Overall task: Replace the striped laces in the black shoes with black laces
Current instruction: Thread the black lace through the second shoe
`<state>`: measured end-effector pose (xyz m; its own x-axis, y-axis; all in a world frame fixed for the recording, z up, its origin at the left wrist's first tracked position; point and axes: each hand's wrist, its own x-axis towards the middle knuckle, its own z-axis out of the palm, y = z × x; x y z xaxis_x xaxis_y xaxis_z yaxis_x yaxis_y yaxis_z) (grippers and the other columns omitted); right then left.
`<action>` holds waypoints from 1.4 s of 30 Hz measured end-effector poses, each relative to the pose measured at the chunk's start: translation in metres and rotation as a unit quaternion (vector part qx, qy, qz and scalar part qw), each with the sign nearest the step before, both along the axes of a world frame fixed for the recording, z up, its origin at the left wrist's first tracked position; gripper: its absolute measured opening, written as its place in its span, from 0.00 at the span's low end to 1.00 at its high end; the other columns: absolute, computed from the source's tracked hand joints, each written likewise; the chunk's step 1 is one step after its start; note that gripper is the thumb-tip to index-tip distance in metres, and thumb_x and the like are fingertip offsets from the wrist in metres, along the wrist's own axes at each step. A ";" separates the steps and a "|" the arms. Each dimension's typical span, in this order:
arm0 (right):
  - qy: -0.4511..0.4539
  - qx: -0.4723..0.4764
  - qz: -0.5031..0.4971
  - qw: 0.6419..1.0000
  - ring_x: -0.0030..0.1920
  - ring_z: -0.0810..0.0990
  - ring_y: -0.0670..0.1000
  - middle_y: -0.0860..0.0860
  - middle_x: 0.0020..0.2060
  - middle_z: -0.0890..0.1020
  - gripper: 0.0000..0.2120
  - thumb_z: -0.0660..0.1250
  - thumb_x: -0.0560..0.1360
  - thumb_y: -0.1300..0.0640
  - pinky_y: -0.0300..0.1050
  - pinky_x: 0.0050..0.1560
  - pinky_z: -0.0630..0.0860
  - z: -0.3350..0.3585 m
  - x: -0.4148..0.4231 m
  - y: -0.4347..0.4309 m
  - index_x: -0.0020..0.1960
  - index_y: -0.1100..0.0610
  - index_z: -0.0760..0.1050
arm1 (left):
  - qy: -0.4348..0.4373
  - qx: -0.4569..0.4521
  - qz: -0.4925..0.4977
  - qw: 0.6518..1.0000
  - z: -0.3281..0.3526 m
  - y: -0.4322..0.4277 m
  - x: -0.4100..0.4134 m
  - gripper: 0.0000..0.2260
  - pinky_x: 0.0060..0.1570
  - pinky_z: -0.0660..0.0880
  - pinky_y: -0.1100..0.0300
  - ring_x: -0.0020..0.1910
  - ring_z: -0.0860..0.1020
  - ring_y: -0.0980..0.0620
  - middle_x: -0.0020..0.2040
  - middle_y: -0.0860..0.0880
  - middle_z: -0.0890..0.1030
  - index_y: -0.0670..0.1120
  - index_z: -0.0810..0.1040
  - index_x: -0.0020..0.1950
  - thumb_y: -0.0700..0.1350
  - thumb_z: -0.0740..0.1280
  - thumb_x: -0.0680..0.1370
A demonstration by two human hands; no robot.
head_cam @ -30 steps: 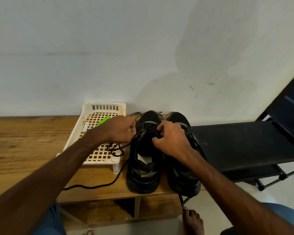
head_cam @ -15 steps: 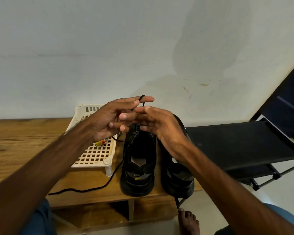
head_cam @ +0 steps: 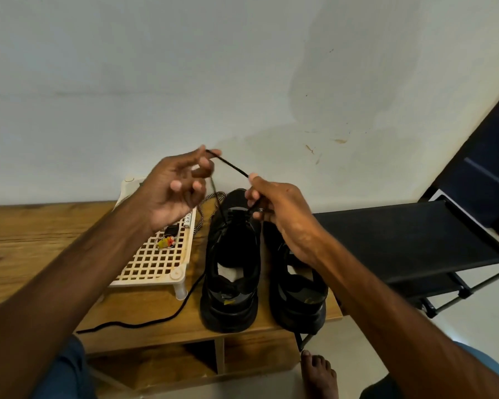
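Note:
Two black shoes stand side by side on the wooden bench, heels toward me: the left shoe (head_cam: 233, 266) and the right shoe (head_cam: 298, 295). My left hand (head_cam: 175, 194) and my right hand (head_cam: 281, 214) are raised above the left shoe's toe end and pinch a black lace (head_cam: 228, 164) stretched taut between them; it runs down into the left shoe's eyelets. Behind the shoes, a striped lace (head_cam: 202, 214) lies on the bench. Another black lace (head_cam: 144, 322) trails over the bench toward the front left.
A cream lattice tray (head_cam: 153, 263) with small items sits left of the shoes. Right of the wooden bench (head_cam: 26, 240) stands a black fabric shoe rack (head_cam: 401, 240). The wall is close behind. A bare foot (head_cam: 319, 372) rests on the floor below.
Both hands rose from the left shoe's laces and drew apart, pulling a length of black lace up and taut between them. The camera view shifted slightly.

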<state>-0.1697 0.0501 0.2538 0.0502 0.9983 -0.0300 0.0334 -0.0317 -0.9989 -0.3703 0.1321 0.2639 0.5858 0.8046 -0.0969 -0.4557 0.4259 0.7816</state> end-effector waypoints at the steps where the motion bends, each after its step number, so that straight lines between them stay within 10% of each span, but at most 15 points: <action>1: 0.018 -0.003 -0.009 1.000 0.43 0.80 0.52 0.52 0.39 0.81 0.17 0.63 0.83 0.46 0.50 0.54 0.79 0.002 0.005 0.000 0.42 0.55 0.78 | -0.003 -0.032 0.071 0.997 -0.004 0.006 -0.003 0.16 0.26 0.75 0.70 0.17 0.66 0.60 0.36 0.54 0.79 0.41 0.70 0.70 0.46 0.63 0.84; 5: 0.058 -0.024 -0.092 0.994 0.27 0.70 0.47 0.49 0.29 0.72 0.17 0.62 0.85 0.49 0.45 0.33 0.80 0.003 0.025 0.004 0.49 0.62 0.80 | 0.062 -0.087 0.209 0.972 -0.019 0.019 -0.010 0.11 0.31 0.79 0.64 0.23 0.67 0.59 0.41 0.50 0.82 0.40 0.70 0.61 0.46 0.63 0.83; 8: 0.000 -0.043 -0.096 0.994 0.28 0.72 0.45 0.48 0.30 0.74 0.17 0.64 0.84 0.49 0.39 0.31 0.77 -0.004 0.032 0.005 0.48 0.61 0.83 | 0.266 -0.023 0.217 0.939 -0.027 0.018 -0.012 0.17 0.30 0.80 0.60 0.29 0.74 0.55 0.39 0.48 0.84 0.36 0.78 0.57 0.50 0.62 0.84; 11: -0.085 -0.049 -0.049 0.994 0.37 0.79 0.47 0.49 0.35 0.82 0.18 0.65 0.83 0.47 0.43 0.44 0.80 -0.011 0.033 0.006 0.44 0.58 0.84 | 0.600 0.235 0.224 0.731 -0.033 0.014 -0.016 0.20 0.41 0.82 0.53 0.30 0.80 0.54 0.31 0.49 0.84 0.41 0.86 0.41 0.53 0.65 0.82; 13: -0.125 -0.034 -0.008 0.992 0.37 0.81 0.49 0.51 0.34 0.83 0.18 0.65 0.83 0.47 0.45 0.47 0.81 -0.014 0.031 0.005 0.45 0.59 0.84 | 0.654 0.358 0.260 0.614 -0.034 0.006 -0.012 0.20 0.49 0.80 0.51 0.31 0.81 0.53 0.29 0.50 0.83 0.45 0.85 0.33 0.53 0.66 0.81; 20: -0.195 -0.007 0.048 0.980 0.30 0.69 0.52 0.62 0.33 0.70 0.18 0.62 0.85 0.53 0.43 0.31 0.70 -0.011 0.023 0.007 0.46 0.64 0.83 | 0.448 0.547 0.098 0.700 -0.033 -0.024 0.035 0.14 0.44 0.75 0.73 0.48 0.82 0.64 0.52 0.58 0.85 0.53 0.81 0.67 0.48 0.67 0.82; 27: -0.232 -0.017 0.037 0.972 0.37 0.81 0.47 0.53 0.40 0.84 0.11 0.66 0.82 0.64 0.37 0.42 0.79 -0.015 0.035 0.011 0.58 0.57 0.85 | 0.452 0.579 0.101 0.671 -0.037 -0.011 0.026 0.06 0.38 0.77 0.70 0.37 0.83 0.62 0.38 0.58 0.86 0.49 0.88 0.54 0.45 0.73 0.79; 34: -0.261 0.016 -0.052 0.964 0.34 0.87 0.53 0.51 0.31 0.86 0.06 0.80 0.72 0.53 0.42 0.40 0.85 -0.020 0.044 0.012 0.40 0.55 0.86 | 0.486 0.567 0.092 0.659 -0.038 -0.006 0.011 0.05 0.42 0.82 0.50 0.35 0.83 0.59 0.37 0.65 0.84 0.55 0.88 0.52 0.49 0.73 0.78; 42: -0.188 -0.012 0.023 0.982 0.41 0.87 0.53 0.58 0.42 0.87 0.05 0.72 0.78 0.63 0.43 0.41 0.85 -0.016 0.039 0.011 0.52 0.65 0.84 | 0.541 0.571 0.081 0.612 -0.038 -0.002 0.006 0.15 0.48 0.72 0.63 0.48 0.78 0.61 0.53 0.58 0.86 0.57 0.84 0.62 0.51 0.75 0.76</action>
